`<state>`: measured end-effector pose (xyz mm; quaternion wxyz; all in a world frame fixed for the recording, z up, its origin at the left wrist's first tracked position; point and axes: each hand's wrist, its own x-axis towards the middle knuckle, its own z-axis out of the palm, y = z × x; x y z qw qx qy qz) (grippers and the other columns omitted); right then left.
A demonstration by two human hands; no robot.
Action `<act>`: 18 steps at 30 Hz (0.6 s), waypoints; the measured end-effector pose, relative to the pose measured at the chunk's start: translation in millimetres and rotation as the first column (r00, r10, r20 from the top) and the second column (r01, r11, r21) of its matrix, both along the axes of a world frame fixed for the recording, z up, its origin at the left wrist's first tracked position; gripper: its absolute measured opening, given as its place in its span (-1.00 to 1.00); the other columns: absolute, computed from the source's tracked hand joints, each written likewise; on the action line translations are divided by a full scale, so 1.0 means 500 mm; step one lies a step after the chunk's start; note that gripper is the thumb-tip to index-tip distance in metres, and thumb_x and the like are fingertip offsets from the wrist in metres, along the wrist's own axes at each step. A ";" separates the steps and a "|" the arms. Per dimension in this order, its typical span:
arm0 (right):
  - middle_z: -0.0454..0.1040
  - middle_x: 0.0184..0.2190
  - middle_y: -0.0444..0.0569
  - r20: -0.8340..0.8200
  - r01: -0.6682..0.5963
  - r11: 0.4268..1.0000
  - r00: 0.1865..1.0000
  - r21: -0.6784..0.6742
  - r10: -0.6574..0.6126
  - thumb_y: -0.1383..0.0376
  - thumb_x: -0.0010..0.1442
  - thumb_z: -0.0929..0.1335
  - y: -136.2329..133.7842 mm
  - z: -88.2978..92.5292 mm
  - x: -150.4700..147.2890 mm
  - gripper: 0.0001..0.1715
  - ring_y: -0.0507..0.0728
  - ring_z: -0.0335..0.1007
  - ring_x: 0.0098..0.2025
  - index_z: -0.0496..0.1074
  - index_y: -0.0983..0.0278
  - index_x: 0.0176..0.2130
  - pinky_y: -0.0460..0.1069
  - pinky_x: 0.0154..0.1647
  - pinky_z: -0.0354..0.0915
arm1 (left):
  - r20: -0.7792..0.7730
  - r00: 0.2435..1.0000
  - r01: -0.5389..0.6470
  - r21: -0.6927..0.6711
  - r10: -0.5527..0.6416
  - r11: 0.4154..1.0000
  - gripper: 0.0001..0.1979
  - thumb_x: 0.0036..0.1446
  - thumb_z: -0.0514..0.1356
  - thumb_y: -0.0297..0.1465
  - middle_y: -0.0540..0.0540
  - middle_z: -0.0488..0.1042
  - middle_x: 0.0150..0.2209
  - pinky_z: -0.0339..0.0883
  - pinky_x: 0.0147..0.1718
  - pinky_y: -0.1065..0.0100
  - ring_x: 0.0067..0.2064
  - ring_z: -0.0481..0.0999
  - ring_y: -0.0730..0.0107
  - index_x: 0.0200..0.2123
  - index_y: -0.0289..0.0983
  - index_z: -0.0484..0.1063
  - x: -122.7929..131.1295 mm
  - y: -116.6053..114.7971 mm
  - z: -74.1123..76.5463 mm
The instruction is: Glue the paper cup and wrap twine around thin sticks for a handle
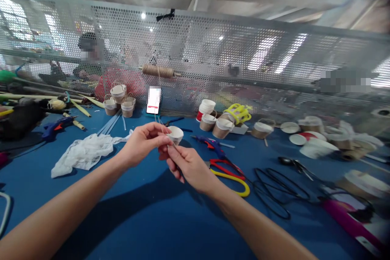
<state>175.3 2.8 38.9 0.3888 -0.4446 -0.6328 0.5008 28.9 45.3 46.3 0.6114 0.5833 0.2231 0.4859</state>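
Both hands meet above the middle of the blue table. My left hand [148, 140] pinches a strand of twine [159, 120] between thumb and fingers. That strand appears to come down from the twine spool [158, 71] hanging on the mesh screen. Close against it, my right hand [190, 166] is closed, thumb pressed on the curled fingers, at the same twine; the fingers hide most of what is between them. Just behind the fingertips stands a small white paper cup [176, 132], its lower part covered by the hands.
Right of my hands lie a blue glue gun [213, 146], scissors [233, 183] and a looped black cable [280, 191]. Twine-wrapped cups [223, 128] stand behind. At left are white cloth [87, 152] and another glue gun [57, 126]. A phone [153, 100] leans by the screen; a person sits beyond.
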 end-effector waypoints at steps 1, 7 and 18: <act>0.16 -0.69 -0.25 -0.049 -0.018 0.999 0.999 -0.033 0.016 0.00 0.13 0.22 -0.001 0.000 -0.001 -0.56 -0.12 0.03 -0.73 0.32 0.33 -0.43 -0.19 -0.78 -0.05 | 0.031 0.999 0.028 -0.041 -0.027 0.999 -0.79 -0.12 0.28 -0.41 0.00 0.49 -0.52 0.32 -0.55 0.48 -0.57 0.42 0.57 -0.36 -0.35 0.38 -0.001 0.000 0.001; 0.13 -0.73 -0.28 -0.264 -0.180 0.963 0.957 -0.203 0.123 0.02 0.09 0.27 -0.003 0.001 -0.002 -0.57 -0.16 -0.10 -0.77 0.32 0.35 -0.48 -0.19 -0.79 -0.21 | 0.080 0.995 0.067 -0.066 -0.062 0.996 -0.81 -0.10 0.28 -0.37 0.00 0.47 -0.54 0.30 -0.54 0.48 -0.56 0.39 0.59 -0.38 -0.35 0.48 -0.002 -0.001 0.001; 0.18 -0.77 -0.24 -0.115 -0.153 0.964 0.985 -0.215 0.131 -0.09 0.13 0.15 -0.006 0.000 -0.006 -0.40 -0.14 -0.04 -0.78 0.31 0.35 -0.53 -0.19 -0.80 -0.15 | -0.013 1.000 0.014 0.011 -0.014 1.000 -0.80 -0.02 0.22 -0.34 0.03 0.39 -0.60 0.23 -0.59 0.52 -0.60 0.33 0.62 -0.35 -0.34 0.51 -0.004 -0.004 0.003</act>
